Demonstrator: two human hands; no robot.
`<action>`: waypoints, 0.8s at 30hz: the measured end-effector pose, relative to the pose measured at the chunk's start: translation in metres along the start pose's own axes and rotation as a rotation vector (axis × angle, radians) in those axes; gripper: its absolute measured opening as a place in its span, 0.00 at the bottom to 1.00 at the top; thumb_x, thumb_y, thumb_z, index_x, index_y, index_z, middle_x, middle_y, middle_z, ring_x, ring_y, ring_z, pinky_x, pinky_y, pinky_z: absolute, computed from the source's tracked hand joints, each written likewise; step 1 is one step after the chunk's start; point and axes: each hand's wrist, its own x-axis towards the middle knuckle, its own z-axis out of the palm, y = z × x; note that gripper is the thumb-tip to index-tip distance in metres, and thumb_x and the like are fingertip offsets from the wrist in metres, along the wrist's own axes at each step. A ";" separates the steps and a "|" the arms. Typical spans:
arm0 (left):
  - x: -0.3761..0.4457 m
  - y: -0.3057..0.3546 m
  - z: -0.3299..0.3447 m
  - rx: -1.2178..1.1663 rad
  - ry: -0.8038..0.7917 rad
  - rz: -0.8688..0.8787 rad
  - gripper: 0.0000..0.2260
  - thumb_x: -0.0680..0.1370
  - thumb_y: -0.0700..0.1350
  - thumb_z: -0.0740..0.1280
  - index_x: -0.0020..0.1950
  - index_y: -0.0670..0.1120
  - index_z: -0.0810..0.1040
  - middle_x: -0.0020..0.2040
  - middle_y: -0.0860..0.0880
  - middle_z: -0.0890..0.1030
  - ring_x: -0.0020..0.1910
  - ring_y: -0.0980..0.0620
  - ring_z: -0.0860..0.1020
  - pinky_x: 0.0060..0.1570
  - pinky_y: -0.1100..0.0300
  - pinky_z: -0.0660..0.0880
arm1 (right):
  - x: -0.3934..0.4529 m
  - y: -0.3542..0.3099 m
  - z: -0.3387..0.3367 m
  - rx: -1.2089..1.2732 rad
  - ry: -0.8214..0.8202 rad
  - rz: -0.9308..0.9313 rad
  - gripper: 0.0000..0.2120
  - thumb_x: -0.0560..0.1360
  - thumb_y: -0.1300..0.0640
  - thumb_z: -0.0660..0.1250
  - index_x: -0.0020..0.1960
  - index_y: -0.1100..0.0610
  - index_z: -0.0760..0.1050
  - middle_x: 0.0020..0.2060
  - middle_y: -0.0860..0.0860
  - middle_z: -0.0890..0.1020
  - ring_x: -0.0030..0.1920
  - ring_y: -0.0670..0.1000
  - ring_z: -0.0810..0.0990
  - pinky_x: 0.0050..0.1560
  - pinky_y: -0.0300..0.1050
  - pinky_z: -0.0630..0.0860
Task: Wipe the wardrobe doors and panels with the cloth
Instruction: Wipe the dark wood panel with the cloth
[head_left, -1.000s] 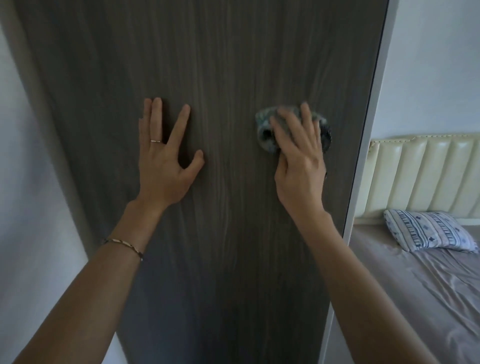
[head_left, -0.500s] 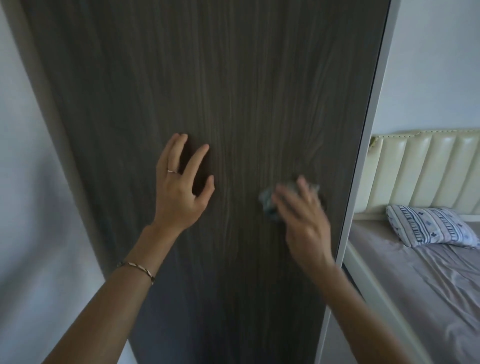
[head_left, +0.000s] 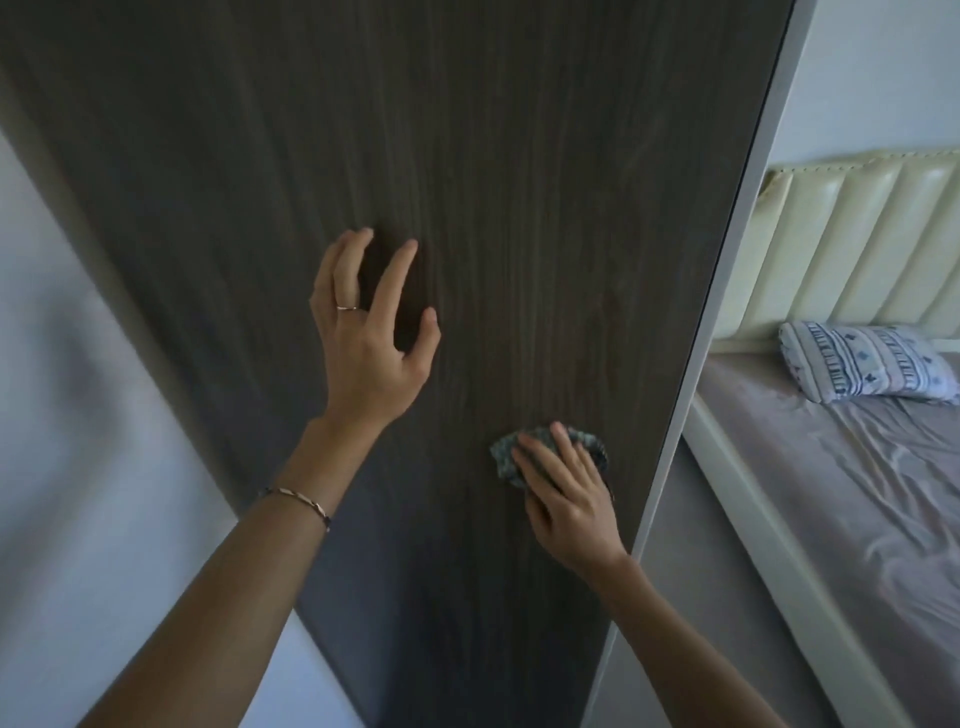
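While the right hand (head_left: 569, 501) presses a crumpled blue-grey cloth (head_left: 545, 449) flat against the wardrobe panel (head_left: 493, 156), the left hand (head_left: 371, 338) is raised beside it with nothing in it. Right hand: fingers laid nearly straight over the cloth, pointing up and slightly left, so that only the upper and side edges of the cloth show beyond the fingertips. The cloth lies on the lower right part of the panel, near its pale right edge strip (head_left: 727, 260). Left hand: fingers spread and loosely bent, fingertips at or just off the dark wood-grain surface; whether they touch cannot be told. A thin ring (head_left: 346, 308) sits on one finger and a slim bracelet (head_left: 298, 501) circles the wrist. The left hand is higher on the panel than the right, and the two are well apart. Panel: dark brown with vertical grain, filling the middle of the view and leaning from the wide-angle lens. Left of the panel: a pale wall (head_left: 78, 415). Right of the edge strip: a bed (head_left: 857, 493) with a smooth greyish-mauve sheet, a patterned white-and-blue pillow (head_left: 867, 369) near its head, and a cream padded headboard (head_left: 857, 234) with vertical channels behind the pillow.
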 end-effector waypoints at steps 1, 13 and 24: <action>-0.010 0.000 0.000 0.011 -0.007 -0.003 0.24 0.78 0.44 0.73 0.73 0.41 0.76 0.73 0.34 0.70 0.75 0.38 0.63 0.75 0.40 0.64 | -0.027 0.004 0.010 -0.032 -0.063 -0.019 0.27 0.78 0.60 0.69 0.76 0.54 0.71 0.76 0.49 0.70 0.82 0.54 0.56 0.73 0.59 0.69; -0.077 -0.022 -0.005 0.000 -0.166 -0.076 0.24 0.82 0.46 0.71 0.76 0.38 0.73 0.75 0.33 0.68 0.78 0.35 0.62 0.79 0.44 0.62 | 0.064 0.041 -0.046 -0.057 0.190 -0.174 0.20 0.78 0.73 0.67 0.68 0.61 0.79 0.68 0.59 0.79 0.75 0.65 0.67 0.79 0.55 0.59; -0.076 -0.025 -0.014 -0.010 -0.288 -0.037 0.25 0.83 0.44 0.69 0.78 0.37 0.69 0.78 0.33 0.63 0.80 0.33 0.58 0.82 0.59 0.53 | -0.079 0.016 0.064 0.184 -0.310 -0.218 0.19 0.81 0.68 0.56 0.67 0.62 0.79 0.69 0.59 0.78 0.76 0.59 0.70 0.69 0.60 0.72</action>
